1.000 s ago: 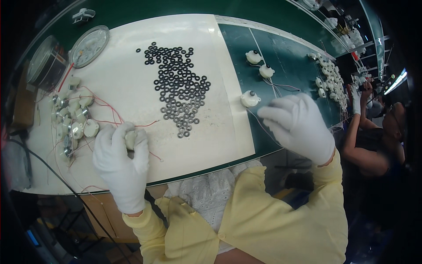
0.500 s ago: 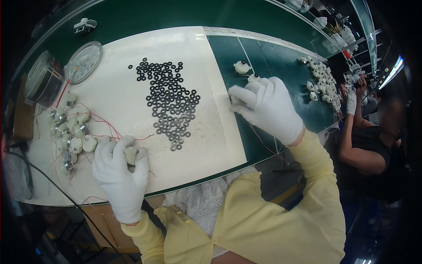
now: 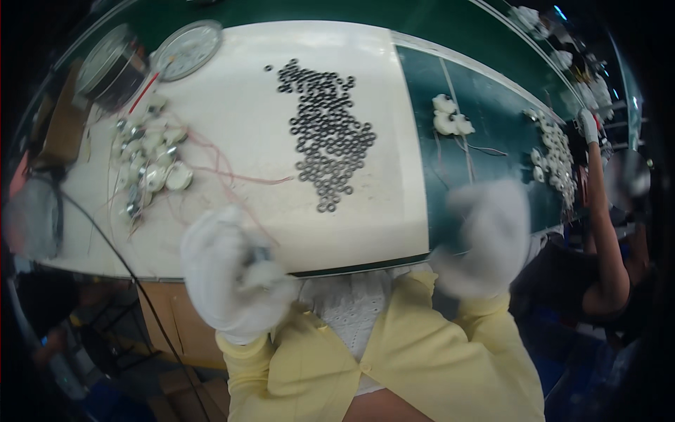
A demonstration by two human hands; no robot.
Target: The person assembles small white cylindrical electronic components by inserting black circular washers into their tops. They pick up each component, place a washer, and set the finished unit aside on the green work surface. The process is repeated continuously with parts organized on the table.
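Observation:
My left hand [image 3: 228,271], in a white glove, is closed around a small white motor [image 3: 259,254] with a metallic part, at the table's front edge. Pink wires trail up from beside it. My gloved right hand [image 3: 486,235] hovers by the front edge of the green surface, smeared by motion, so its fingers cannot be read. Beyond it a few white motors [image 3: 450,121] with thin wires sit close together on the green. Between both hands and farther off, many small black rings [image 3: 330,133] lie spread on the white sheet [image 3: 246,91].
More white motors with tangled pink wires [image 3: 151,165] are heaped at the left. Behind them stand a clear round tub [image 3: 112,70] and a shallow round dish [image 3: 188,50]. Another motor pile [image 3: 554,158] lies far right, near a co-worker's arm [image 3: 603,211]. A black cable [image 3: 105,243] crosses the left edge.
My right hand has let go of a motor on the green surface and come back toward me. My left hand has brought its motor from beside the heap to the front edge. The view has shifted.

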